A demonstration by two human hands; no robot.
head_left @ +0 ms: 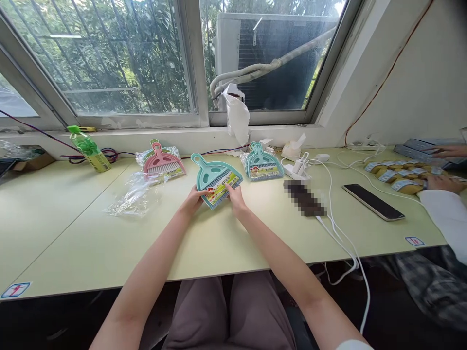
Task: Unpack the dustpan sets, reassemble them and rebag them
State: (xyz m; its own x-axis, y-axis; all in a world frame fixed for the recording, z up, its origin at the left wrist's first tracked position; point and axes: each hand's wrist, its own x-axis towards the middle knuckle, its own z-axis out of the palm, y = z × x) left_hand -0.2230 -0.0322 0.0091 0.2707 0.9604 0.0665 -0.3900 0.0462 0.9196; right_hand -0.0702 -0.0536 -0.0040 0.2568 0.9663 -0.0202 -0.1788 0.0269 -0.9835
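**Slip + snag risks around the teal set**

Far L on the table (73, 243), the bottle (91, 153) could be tipped if caught by a wide elbow. Next, the pink set (164, 164) is met by loose film (133, 197), which is light & could be dragged if brushed. At ctr, the teal set (212, 171) is clamped btwn L hand (193, 200) & R hand (237, 198), handle up & tilted L; contact w/ the table can't be told. Thumbs are pressed on the label, so it could be creased or shifted; if grip is eased on one side, brush & pan could poss. slide apart. Just R, the teal stack (261, 165) could be bumped by a swing. Further R, cables (341, 238) could be hooked by R forearm (288, 253), w/ the strip (295, 171) pulled.
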